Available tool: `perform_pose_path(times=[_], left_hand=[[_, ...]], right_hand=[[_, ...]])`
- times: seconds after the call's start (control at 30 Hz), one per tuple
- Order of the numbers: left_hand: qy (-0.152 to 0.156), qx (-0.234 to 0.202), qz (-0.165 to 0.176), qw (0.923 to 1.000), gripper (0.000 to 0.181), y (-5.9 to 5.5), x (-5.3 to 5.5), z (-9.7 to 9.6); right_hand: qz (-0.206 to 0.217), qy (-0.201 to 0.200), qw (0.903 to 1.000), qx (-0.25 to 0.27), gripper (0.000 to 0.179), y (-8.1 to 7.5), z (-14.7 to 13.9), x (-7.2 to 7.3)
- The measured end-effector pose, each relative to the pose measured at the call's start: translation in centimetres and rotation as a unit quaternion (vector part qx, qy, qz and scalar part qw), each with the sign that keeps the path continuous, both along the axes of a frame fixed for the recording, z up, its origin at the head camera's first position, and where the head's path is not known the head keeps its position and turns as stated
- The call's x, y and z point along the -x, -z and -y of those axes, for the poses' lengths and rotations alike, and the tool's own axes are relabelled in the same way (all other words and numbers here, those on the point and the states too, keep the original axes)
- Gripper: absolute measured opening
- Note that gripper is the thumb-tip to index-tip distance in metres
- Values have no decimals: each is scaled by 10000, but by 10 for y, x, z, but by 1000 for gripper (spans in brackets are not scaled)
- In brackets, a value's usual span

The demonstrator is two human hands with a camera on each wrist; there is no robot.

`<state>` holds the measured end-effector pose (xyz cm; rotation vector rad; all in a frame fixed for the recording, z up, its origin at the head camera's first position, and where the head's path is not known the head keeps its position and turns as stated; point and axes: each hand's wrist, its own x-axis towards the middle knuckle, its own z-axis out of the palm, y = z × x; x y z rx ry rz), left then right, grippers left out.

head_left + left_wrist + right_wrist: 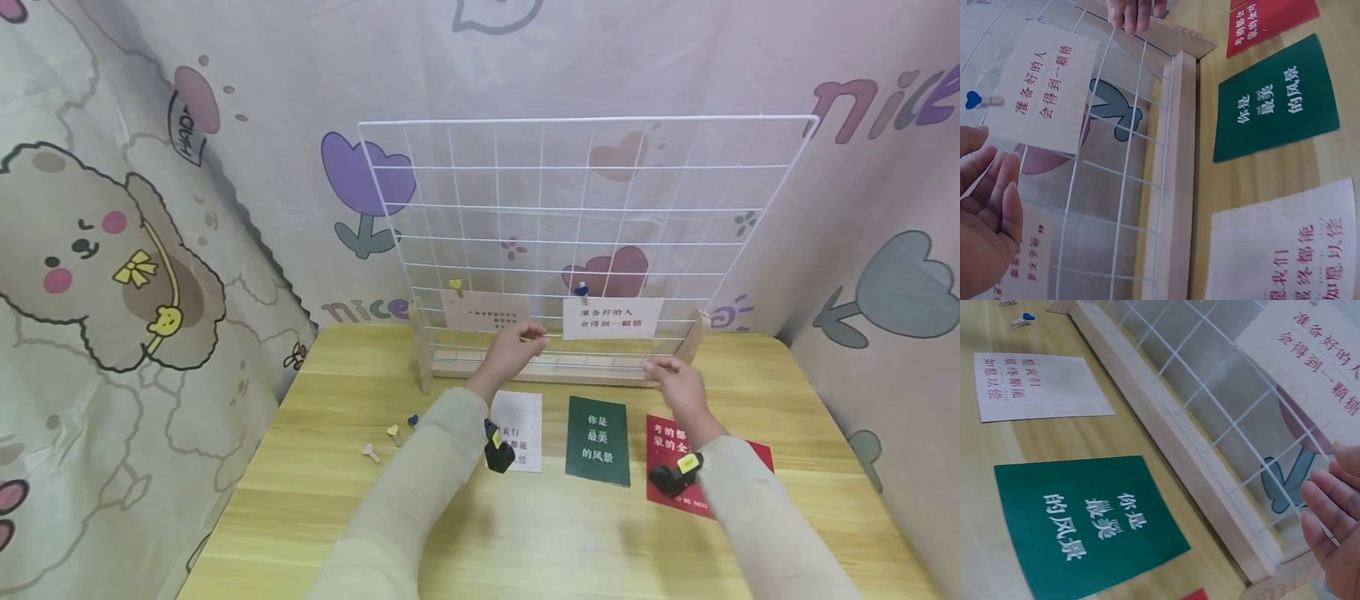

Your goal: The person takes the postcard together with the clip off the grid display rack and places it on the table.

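Left hand (513, 353) and right hand (681, 390), relaxed, hold nothing near the grid (540, 207) (2 cards (612, 318) clipped on).

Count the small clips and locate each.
5: one yellow clip and one blue clip on the grid; a pink clip, another yellow clip and another blue clip on the table beside the left sleeve, which may hide more.
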<state>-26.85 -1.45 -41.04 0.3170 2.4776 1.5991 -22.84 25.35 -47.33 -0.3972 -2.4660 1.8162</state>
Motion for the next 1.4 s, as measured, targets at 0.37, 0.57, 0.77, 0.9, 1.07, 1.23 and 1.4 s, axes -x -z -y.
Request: perform_pose_path(times=[0.37, 0.57, 0.77, 0.9, 1.07, 1.23, 1.4], left_hand=[[-65, 57, -106, 9999, 22, -15, 14, -21], [-49, 91, -269, 9996, 23, -22, 23, -27], [-61, 247, -287, 9993, 26, -33, 27, -33], [-39, 217, -224, 9995, 26, -38, 29, -36], [23, 182, -232, 9996, 25, -43, 32, -40], [47, 147, -357, 9992, 24, -45, 34, -45], [48, -22, -367, 9993, 23, -47, 36, -48]], right_hand=[[-145, 228, 9994, -207, 37, -32, 0, 1], [-143, 283, 9988, -376, 37, -36, -5, 6], [-114, 396, 9982, -443, 39, -41, -5, 13], [-136, 384, 9980, -483, 39, -43, -4, 18], [-134, 300, 9990, -294, 41, -44, -2, 21], [-140, 291, 9990, -309, 40, -44, -1, 21], [-175, 300, 9987, -376, 40, -42, -1, 22]])
